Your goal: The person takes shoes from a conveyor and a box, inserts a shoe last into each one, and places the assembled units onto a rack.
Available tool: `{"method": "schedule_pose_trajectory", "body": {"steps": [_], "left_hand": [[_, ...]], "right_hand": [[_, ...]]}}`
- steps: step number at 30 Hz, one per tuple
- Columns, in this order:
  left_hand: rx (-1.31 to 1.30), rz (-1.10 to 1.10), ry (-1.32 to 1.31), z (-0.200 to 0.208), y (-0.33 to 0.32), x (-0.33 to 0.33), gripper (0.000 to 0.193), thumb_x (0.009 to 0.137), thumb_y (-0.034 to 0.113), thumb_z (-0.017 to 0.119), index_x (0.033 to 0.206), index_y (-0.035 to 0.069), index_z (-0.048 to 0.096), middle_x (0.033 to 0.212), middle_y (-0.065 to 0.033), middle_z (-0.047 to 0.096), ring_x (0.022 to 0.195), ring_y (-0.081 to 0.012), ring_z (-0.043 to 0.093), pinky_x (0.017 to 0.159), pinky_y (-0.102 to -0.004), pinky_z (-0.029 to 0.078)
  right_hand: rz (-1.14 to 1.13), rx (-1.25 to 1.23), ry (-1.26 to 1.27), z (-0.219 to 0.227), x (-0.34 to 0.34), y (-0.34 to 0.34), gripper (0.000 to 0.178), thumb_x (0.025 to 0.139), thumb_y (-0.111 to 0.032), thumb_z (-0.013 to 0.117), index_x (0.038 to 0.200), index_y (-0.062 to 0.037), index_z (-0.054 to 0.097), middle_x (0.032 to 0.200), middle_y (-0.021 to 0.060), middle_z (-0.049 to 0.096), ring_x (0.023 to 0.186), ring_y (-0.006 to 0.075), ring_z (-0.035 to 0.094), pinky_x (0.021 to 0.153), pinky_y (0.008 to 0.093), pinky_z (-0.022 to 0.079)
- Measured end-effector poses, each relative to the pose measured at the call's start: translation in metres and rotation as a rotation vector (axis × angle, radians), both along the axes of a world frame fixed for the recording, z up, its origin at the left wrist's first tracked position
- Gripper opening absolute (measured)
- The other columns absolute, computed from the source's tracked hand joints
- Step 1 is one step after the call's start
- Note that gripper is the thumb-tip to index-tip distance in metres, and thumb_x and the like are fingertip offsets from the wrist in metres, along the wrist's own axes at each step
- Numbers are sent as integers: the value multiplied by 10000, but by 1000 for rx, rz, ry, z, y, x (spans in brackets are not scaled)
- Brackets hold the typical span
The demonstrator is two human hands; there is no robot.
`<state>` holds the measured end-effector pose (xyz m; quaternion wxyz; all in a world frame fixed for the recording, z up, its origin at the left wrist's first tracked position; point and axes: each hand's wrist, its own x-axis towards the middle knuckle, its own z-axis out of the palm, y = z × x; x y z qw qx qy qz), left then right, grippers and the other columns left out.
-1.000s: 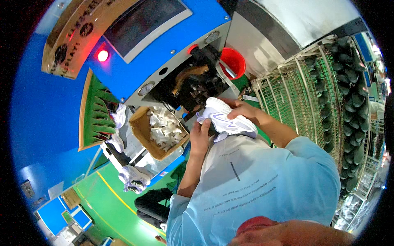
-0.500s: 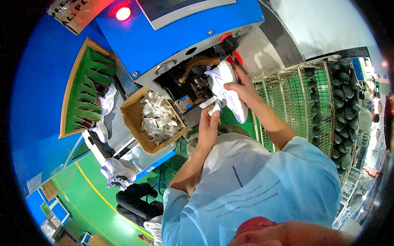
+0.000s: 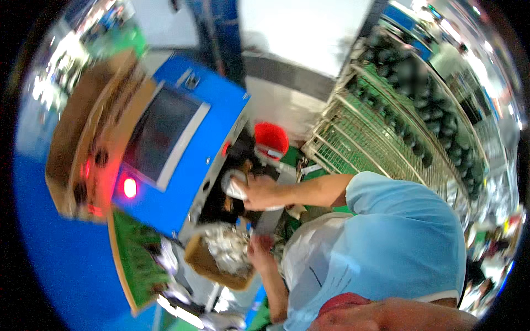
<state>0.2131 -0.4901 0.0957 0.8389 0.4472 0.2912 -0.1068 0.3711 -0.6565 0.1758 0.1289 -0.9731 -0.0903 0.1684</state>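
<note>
My right hand [image 3: 262, 192] reaches into the dark opening of a blue machine [image 3: 193, 160] and grips a white shoe [image 3: 236, 185]. Much of the shoe lies behind the fingers and is blurred. My left hand [image 3: 261, 249] is at the right edge of a cardboard box [image 3: 238, 283]. Heaped in that box are several white curved pieces [image 3: 223, 248]. Motion smears the left fingers, so I cannot tell whether they hold anything.
A red bucket [image 3: 271, 140] stands beyond my right hand. Wire racks [image 3: 353, 132] with dark shoe-shaped forms [image 3: 414, 94] run along the right. A green board with a wooden frame [image 3: 132, 265] is at lower left. A red lamp [image 3: 130, 188] glows on the machine.
The view has swung round to the right. My right hand has carried the shoe into the machine's opening. My left hand has left the shoe and moved beside the box of white pieces.
</note>
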Motion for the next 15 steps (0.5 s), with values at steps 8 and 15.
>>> {"method": "schedule_pose_trajectory", "body": {"steps": [8,15], "left_hand": [[387,-77,430,-53,100,-5,477,1036,419,546,1238,-12,566,949,-162,697,603,-173,530,548,-341,442],[-26,-422,261,-20,41,21,583,1015,496,550,1333,11,496,1126,-202,643,828,-276,589,775,-394,491]], "right_hand": [[77,132,-481,-23,-27,-18,941,817,-398,713,1580,-81,262,1008,240,616,672,352,668,586,439,566],[21,356,-712,-37,-91,-49,915,747,-327,766,1552,-142,372,895,147,547,713,342,592,598,471,483]]}}
